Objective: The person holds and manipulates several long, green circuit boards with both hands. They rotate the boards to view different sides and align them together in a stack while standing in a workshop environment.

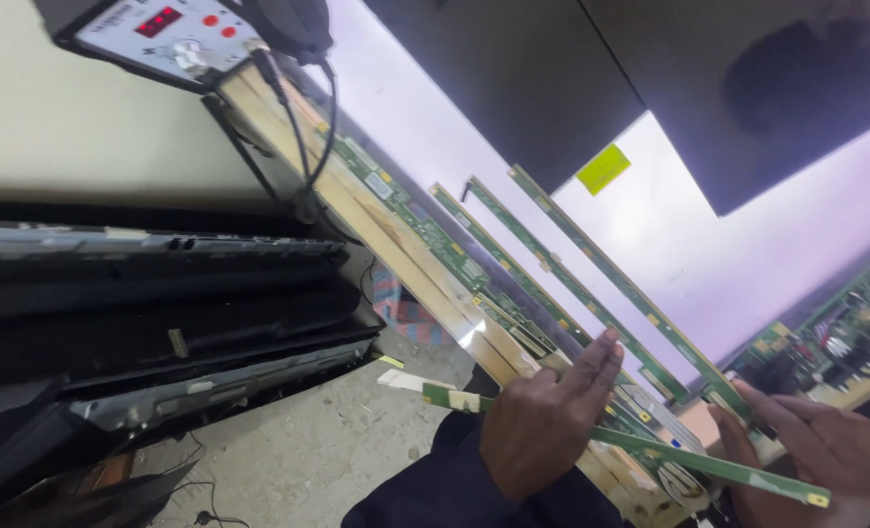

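Observation:
My left hand [544, 420] grips a long thin green circuit strip [689, 462] near its left end, fingers wrapped over it. My right hand [814, 445] holds the same strip near its right end, at the bottom right of the head view. The strip lies almost level above a wooden bench edge [405, 249]. Several similar green strips [572, 284] lie on a lit white panel [689, 244] just beyond my hands.
A grey control box with a red display and red buttons [166, 34] sits at the top left, with black cables [308, 137] hanging from it. Stacked black screen frames [141, 323] lean at the left. A green circuit board [846, 332] lies at the right. Concrete floor [327, 440] below.

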